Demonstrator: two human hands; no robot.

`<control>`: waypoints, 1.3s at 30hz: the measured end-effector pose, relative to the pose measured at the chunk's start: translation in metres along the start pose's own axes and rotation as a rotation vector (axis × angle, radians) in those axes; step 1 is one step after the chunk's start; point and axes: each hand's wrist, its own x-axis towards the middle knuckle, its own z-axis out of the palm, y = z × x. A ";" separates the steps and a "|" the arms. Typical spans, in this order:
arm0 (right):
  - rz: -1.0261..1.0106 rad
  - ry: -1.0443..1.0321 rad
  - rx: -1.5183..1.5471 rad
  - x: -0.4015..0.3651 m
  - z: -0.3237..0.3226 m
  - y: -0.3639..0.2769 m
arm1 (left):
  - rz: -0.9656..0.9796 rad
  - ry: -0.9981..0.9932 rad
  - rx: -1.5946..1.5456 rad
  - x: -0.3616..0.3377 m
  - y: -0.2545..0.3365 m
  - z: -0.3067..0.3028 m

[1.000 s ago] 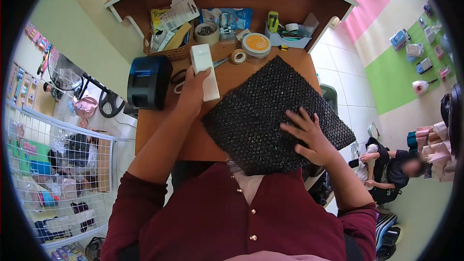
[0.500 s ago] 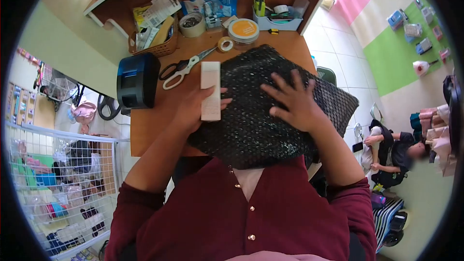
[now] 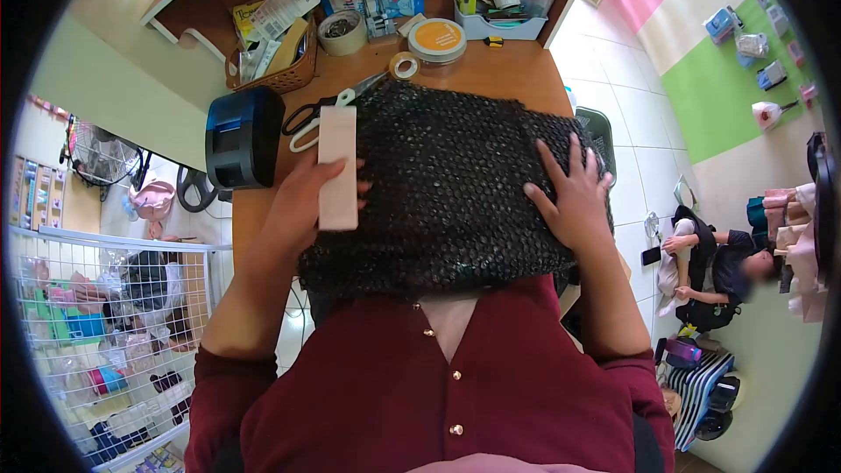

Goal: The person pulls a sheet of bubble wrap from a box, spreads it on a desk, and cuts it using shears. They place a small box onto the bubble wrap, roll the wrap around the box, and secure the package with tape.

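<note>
A sheet of black bubble wrap (image 3: 447,184) lies spread over the front of the wooden desk (image 3: 350,74). My left hand (image 3: 302,197) grips a narrow, pale pink box (image 3: 339,166) at the sheet's left side, the thumb across its face and fingertips showing past its right edge. On the right part of the bubble wrap rests my right hand (image 3: 574,197), flat with fingers spread. White-handled scissors (image 3: 307,131) and black-handled ones lie just beyond the box, partly covered.
A black label printer (image 3: 245,137) stands at the desk's left. Along the back are a wicker basket (image 3: 293,74), a tape roll (image 3: 404,66), a round orange-lidded tub (image 3: 437,39) and a pale blue organizer (image 3: 499,28). A person (image 3: 718,271) sits at the far right.
The pale box has moved left with my left hand, and its face looks plainer now. My right hand has slid right, and the bubble wrap lies flatter and squarer.
</note>
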 end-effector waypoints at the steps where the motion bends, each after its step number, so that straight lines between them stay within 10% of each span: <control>1: -0.074 0.021 -0.062 0.007 0.001 -0.005 | 0.000 -0.001 -0.001 0.012 -0.007 0.003; 11: 0.048 -0.132 -0.137 0.058 -0.019 0.001 | 0.064 0.033 0.035 0.043 -0.041 0.033; 13: 0.035 -0.128 -0.161 0.063 -0.019 0.004 | 0.182 0.092 0.795 0.038 -0.026 0.032; 23: -0.365 0.004 0.040 -0.017 -0.012 -0.055 | 0.248 0.338 1.338 0.040 -0.010 0.046; 33: -0.407 -0.072 -0.015 -0.026 -0.019 -0.008 | 0.105 0.184 1.172 0.037 -0.007 0.042; 39: -0.270 -0.276 0.006 -0.022 -0.059 -0.018 | 0.344 0.364 1.243 0.036 -0.010 0.011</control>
